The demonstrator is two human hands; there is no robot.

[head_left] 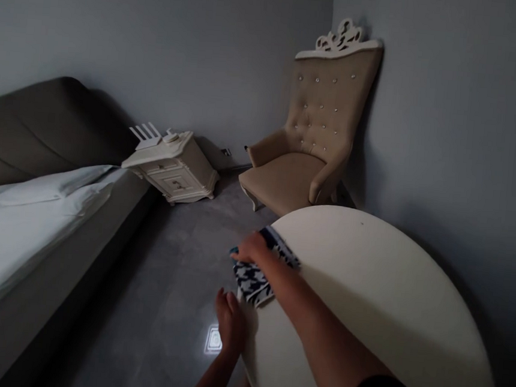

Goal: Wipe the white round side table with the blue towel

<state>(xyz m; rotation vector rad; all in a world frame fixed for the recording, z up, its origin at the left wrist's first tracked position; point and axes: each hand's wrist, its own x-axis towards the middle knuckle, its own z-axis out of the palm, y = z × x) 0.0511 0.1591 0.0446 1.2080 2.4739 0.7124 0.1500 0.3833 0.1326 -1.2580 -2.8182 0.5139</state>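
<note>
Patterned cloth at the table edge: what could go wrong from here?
1. The patterned cloth lies at the rim of the round table, under the right hand; part of it overhangs, so it could slide off onto the floor.
2. The left hand rests against the table edge; pressing there might tip or shift the table.
3. The room is dim, so the cloth's edges are hard to see.

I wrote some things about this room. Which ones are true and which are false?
1. The right hand presses a patterned cloth on the round table. True.
2. The left hand holds a cup. False: it rests at the table's edge and holds nothing.
3. The armchair stands in the corner. True.
4. The nightstand is black. False: it is cream white.
5. The cloth lies in the table's middle. False: it lies at the table's edge.
</note>
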